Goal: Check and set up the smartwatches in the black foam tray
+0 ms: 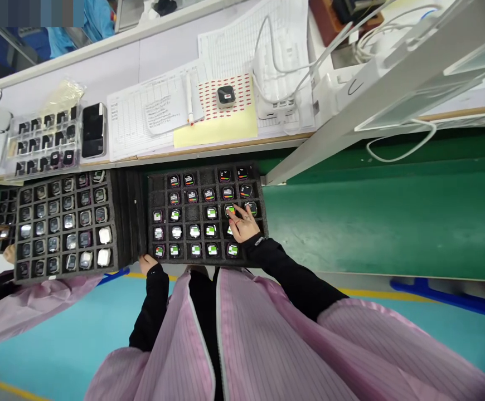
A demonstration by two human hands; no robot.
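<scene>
A dark foam tray [192, 213] with square compartments lies in front of me, most of them holding a smartwatch case [211, 213] with a lit screen. Some screens show green and white blocks, others coloured bars on black. Over the tray's right side, my right hand [245, 225] has its fingers spread, fingertips touching a watch case [229, 210] that sits in its compartment. The palm hides part of another watch below. My left hand [147, 264] is closed on the tray's front left corner; some of its fingers are hidden.
Left of my tray stand upright dark foam pieces [131, 214] and another watch tray [64, 223]. A co-worker's hand [9, 254] is at far left. The raised shelf holds a phone [94, 131], papers [129, 114], a small black-topped device [226, 96] and a white charger [273, 83]. A white post [330, 128] slants on the right.
</scene>
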